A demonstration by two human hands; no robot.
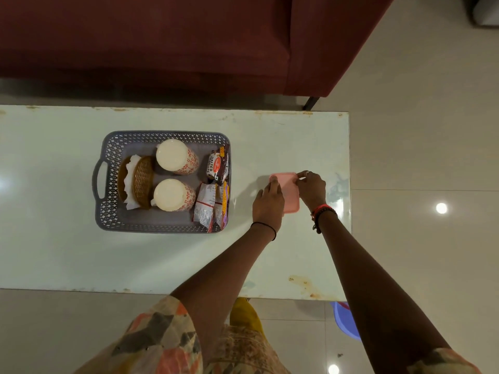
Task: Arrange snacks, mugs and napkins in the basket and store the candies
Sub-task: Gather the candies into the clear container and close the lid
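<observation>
Since the basket already holds napkins, mugs and snacks, arranging looks done. Right of it, on the table, left hand presses straight fingers on the box, right hand pinches its far corner; candies unseen, lid probably being sealed.

The count runs: one pale glass-topped table; one grey perforated plastic basket; two upturned white mugs with red pattern, the far mug and the near mug; one brown woven napkin holder; three snack packets in view, a dark packet, a white packet and an orange packet; one pink rectangular plastic box.
</observation>
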